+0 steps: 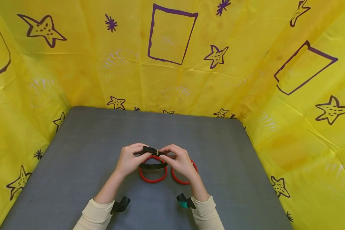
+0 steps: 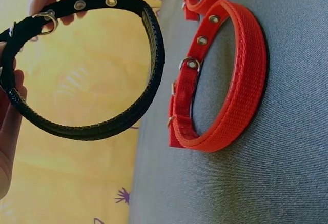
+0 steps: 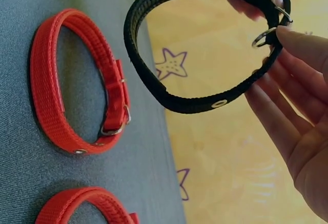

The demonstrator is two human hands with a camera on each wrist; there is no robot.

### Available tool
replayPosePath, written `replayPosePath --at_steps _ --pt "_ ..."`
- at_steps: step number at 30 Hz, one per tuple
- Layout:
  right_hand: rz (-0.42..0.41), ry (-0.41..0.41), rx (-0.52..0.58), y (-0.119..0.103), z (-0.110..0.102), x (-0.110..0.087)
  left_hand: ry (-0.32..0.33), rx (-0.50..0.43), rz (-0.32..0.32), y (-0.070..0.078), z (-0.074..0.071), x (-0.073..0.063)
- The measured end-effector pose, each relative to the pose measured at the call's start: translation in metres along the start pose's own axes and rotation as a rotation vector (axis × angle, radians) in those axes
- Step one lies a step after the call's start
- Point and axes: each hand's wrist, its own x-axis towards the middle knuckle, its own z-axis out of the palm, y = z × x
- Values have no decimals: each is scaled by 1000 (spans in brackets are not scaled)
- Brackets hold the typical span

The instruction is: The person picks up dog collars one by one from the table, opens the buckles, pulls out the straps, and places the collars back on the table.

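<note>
Both hands hold a black dog collar up over the grey surface, its strap fastened into a loop. My left hand pinches the strap on one side of the buckle. On the other side my right hand grips it, thumb by the metal D-ring. Metal eyelets dot the black strap in both wrist views. Below lie two red dog collars, also looped: one red collar partly behind the black one, the other red collar partly hidden by my right hand.
A grey padded table spreads under the hands. Yellow cloth with purple starfish drawings stands around its back and sides. A black wrist camera sits by the left cuff, another wrist camera by the right cuff.
</note>
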Motion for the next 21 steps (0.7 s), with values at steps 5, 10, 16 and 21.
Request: replayPosePath --at_steps 5,10,16,21 --pt "-7 4 -24 -2 1 -1 8 -5 -6 -1 -1 0" --pt "-10 1 -37 -25 -2 -1 28 -22 -49 -2 -3 -1" --pt "22 8 -45 -37 -7 -2 43 -45 -106 -2 -6 0" --pt "15 6 -28 -34 -7 -2 35 -45 -116 -1 -7 0"
